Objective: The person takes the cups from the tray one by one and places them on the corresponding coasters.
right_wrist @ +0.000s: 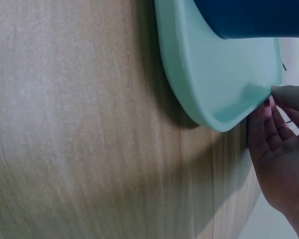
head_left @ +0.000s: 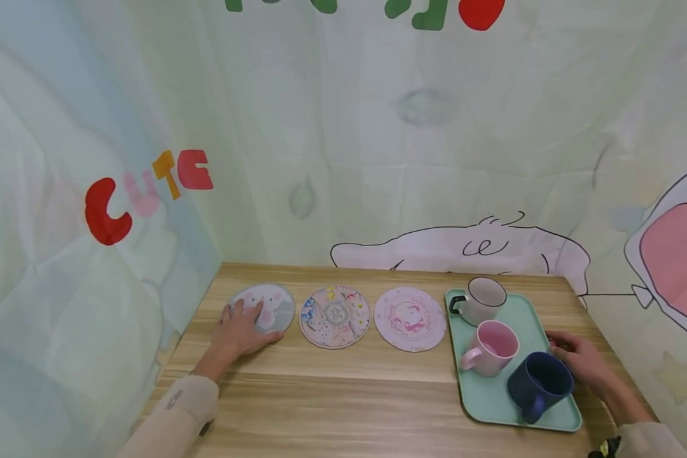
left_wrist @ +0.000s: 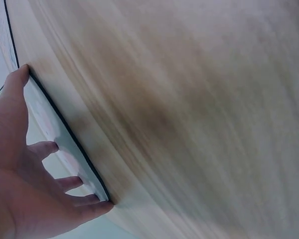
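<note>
In the head view my left hand (head_left: 242,329) rests with spread fingers on a grey round coaster (head_left: 283,304) with a pale animal print. The left wrist view has the thumb and little finger of this hand (left_wrist: 35,164) at the coaster's dark edge. My right hand (head_left: 584,361) is at the right side of a mint green tray (head_left: 523,312). In the right wrist view the thumb of that hand (right_wrist: 281,144) lies on the tray's rim, its fingers below. On the tray stand a white mug (head_left: 481,302), a pink mug (head_left: 492,348) and a dark blue mug (head_left: 541,385).
Between the left hand and the tray lie a floral round coaster (head_left: 320,331) and a pink-and-white round coaster (head_left: 411,294), in a row. All sit on a wood-grain table (head_left: 332,407). A printed cloth (head_left: 343,178) hangs behind and at both sides.
</note>
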Tool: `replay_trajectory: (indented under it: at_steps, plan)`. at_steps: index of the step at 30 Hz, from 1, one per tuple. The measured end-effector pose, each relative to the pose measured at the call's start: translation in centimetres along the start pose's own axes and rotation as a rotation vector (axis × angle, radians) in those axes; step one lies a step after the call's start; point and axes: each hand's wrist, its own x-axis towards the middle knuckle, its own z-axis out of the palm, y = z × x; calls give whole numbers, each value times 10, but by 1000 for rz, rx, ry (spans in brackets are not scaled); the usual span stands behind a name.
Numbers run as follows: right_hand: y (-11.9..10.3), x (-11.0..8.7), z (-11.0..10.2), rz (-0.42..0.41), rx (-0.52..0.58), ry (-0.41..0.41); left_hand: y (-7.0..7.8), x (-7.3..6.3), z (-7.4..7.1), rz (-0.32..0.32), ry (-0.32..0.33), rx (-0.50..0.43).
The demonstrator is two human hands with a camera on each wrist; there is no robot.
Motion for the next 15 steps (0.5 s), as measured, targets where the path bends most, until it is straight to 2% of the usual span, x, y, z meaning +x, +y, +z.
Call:
replay_trajectory:
  at_steps: [4,7,12,15]
  plan:
    - [2,-1,-1,-3,0,6,3,2,3,-6,-2,-12]
    - [3,-1,-2,-8,-1,13,3,9,2,6,5,-15]
    - [3,-2,0,-18,6,23,4,29,-5,76,23,21]
    - [1,-2,2,-6,19,21,5,40,-11,114,-12,39]
